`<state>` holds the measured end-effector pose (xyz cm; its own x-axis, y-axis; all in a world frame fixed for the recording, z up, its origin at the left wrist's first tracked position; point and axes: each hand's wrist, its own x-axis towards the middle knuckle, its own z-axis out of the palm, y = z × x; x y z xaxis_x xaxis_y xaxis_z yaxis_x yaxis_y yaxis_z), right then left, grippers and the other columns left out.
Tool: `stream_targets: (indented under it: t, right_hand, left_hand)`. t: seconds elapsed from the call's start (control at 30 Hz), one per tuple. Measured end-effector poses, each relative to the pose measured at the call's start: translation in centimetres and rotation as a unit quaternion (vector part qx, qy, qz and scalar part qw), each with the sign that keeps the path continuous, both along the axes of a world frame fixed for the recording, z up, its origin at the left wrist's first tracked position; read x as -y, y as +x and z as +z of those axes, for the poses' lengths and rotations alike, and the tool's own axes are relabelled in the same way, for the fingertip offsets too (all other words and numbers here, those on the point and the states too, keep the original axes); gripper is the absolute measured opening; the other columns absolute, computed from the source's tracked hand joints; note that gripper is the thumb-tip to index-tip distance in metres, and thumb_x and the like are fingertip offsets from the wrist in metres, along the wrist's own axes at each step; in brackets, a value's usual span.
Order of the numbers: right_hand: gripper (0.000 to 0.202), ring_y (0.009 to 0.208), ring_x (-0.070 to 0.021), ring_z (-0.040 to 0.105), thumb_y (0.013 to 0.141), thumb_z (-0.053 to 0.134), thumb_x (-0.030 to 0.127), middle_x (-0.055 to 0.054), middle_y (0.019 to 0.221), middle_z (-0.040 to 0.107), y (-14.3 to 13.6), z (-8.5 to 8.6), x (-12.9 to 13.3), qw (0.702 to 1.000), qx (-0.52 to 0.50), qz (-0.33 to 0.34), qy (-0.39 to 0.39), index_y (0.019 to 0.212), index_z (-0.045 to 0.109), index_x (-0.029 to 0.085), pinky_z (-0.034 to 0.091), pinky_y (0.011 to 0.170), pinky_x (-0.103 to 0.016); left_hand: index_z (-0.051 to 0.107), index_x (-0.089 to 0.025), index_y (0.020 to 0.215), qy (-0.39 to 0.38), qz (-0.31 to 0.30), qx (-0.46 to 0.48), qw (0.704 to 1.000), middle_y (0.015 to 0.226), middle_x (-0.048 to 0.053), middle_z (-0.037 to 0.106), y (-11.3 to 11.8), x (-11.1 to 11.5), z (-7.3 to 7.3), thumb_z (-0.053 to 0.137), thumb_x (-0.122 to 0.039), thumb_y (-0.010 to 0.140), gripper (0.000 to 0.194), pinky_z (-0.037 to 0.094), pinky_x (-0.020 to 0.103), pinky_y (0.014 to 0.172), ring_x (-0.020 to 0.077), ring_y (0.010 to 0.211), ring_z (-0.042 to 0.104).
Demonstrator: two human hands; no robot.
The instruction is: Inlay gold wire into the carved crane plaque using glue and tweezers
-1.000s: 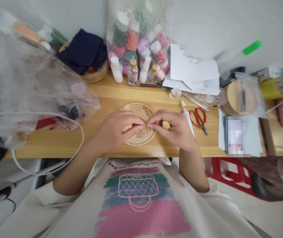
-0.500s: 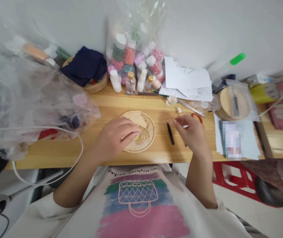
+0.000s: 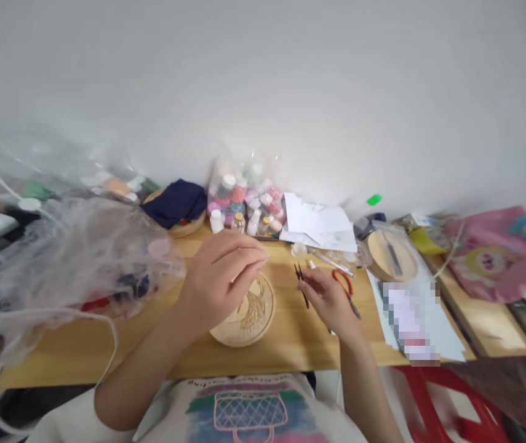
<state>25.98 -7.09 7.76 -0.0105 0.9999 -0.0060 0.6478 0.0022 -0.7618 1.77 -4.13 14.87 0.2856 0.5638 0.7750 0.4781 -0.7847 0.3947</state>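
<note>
Wooden, with a gold pattern, a round disc lies on the table at the centre of my clock. Over its ten o'clock side, my left hand is pinched narrow; I cannot tell whether it holds anything. Towards three o'clock, my right hand grips black tweezers, points apart. Pliers lie just past it; bottles stand at twelve.
</note>
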Motion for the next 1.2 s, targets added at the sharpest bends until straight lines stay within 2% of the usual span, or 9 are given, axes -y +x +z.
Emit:
stream_targets:
  t: [0.07, 0.17, 0.27, 0.33, 0.43, 0.63, 0.9, 1.2]
  right_hand:
    - [0.016, 0.076, -0.0141, 0.063, 0.092, 0.056, 0.029, -0.005, 0.094, 0.064, -0.6, 2.7, -0.8, 0.983, -0.142, 0.056, 0.103, 0.103, 0.066, 0.022, 0.053, 0.066, -0.028]
    - [0.019, 0.088, -0.0132, 0.061, 0.088, 0.066, 0.019, -0.003, 0.099, 0.063, -2.0, 7.3, -1.7, 0.946, -0.220, 0.123, 0.204, 0.105, 0.068, 0.029, 0.052, 0.075, -0.026]
    - [0.017, 0.076, -0.0109, 0.060, 0.086, 0.070, 0.020, 0.000, 0.085, 0.066, -3.8, 10.6, -2.3, 0.921, -0.289, 0.171, 0.200, 0.101, 0.069, 0.030, 0.051, 0.067, -0.023]
    - [0.014, 0.068, -0.0093, 0.059, 0.086, 0.072, 0.024, 0.002, 0.078, 0.066, -5.0, 11.5, -2.6, 0.911, -0.323, 0.180, 0.184, 0.099, 0.071, 0.029, 0.049, 0.062, -0.021]
    - [0.010, 0.065, -0.0090, 0.060, 0.087, 0.071, 0.029, 0.001, 0.078, 0.067, -6.5, 11.2, -3.1, 0.895, -0.364, 0.181, 0.182, 0.097, 0.073, 0.027, 0.051, 0.061, -0.021]
    - [0.012, 0.061, -0.0090, 0.058, 0.090, 0.069, 0.031, 0.000, 0.080, 0.068, -7.9, 9.0, -3.7, 0.861, -0.436, 0.179, 0.191, 0.099, 0.074, 0.029, 0.050, 0.056, -0.022]
    - [0.009, 0.062, -0.0090, 0.059, 0.089, 0.069, 0.032, 0.001, 0.081, 0.069, -7.4, 8.8, -3.8, 0.867, -0.430, 0.141, 0.210, 0.096, 0.075, 0.030, 0.050, 0.058, -0.022]
    - [0.006, 0.058, -0.0113, 0.059, 0.089, 0.069, 0.031, 0.001, 0.073, 0.067, -7.5, 8.9, -3.9, 0.867, -0.435, 0.145, 0.195, 0.094, 0.073, 0.030, 0.050, 0.056, -0.025]
  left_hand:
    - [0.064, -0.021, 0.096, 0.021, 0.003, 0.025, 0.999, 0.091, 0.001, 0.071, 0.2, -0.1, 1.3, 0.059, -0.008, 0.091, 0.015, 0.056, 0.030, 0.079, 0.0142, 0.085, 0.066]
    - [0.064, -0.022, 0.099, 0.044, 0.012, 0.061, 0.997, 0.096, 0.000, 0.072, 0.2, 0.1, 3.0, 0.059, -0.007, 0.090, 0.018, 0.057, 0.030, 0.082, 0.0143, 0.091, 0.068]
    - [0.064, -0.022, 0.099, 0.047, 0.013, 0.100, 0.994, 0.101, 0.000, 0.073, 0.1, 0.3, 4.2, 0.059, -0.008, 0.091, 0.017, 0.058, 0.030, 0.086, 0.0140, 0.097, 0.069]
    - [0.063, -0.023, 0.099, 0.042, 0.008, 0.123, 0.991, 0.102, -0.001, 0.074, 0.1, 0.5, 4.6, 0.059, -0.010, 0.091, 0.016, 0.059, 0.030, 0.086, 0.0138, 0.097, 0.070]
    - [0.062, -0.026, 0.099, 0.029, 0.004, 0.161, 0.986, 0.101, -0.002, 0.075, 0.1, 0.5, 4.5, 0.056, -0.010, 0.092, 0.019, 0.061, 0.032, 0.081, 0.0147, 0.094, 0.070]
    - [0.061, -0.026, 0.103, -0.006, -0.035, 0.176, 0.984, 0.101, -0.002, 0.074, 0.1, 0.2, 4.1, 0.056, -0.009, 0.091, 0.022, 0.061, 0.035, 0.083, 0.0151, 0.098, 0.069]
    - [0.061, -0.028, 0.105, -0.058, -0.026, 0.111, 0.992, 0.106, -0.002, 0.075, -0.2, 0.5, 4.5, 0.053, -0.008, 0.092, 0.025, 0.059, 0.036, 0.087, 0.0157, 0.099, 0.070]
    - [0.060, -0.025, 0.104, -0.045, -0.050, 0.064, 0.996, 0.106, 0.000, 0.076, -0.3, -0.1, 4.9, 0.053, -0.008, 0.092, 0.022, 0.058, 0.032, 0.088, 0.0137, 0.102, 0.070]
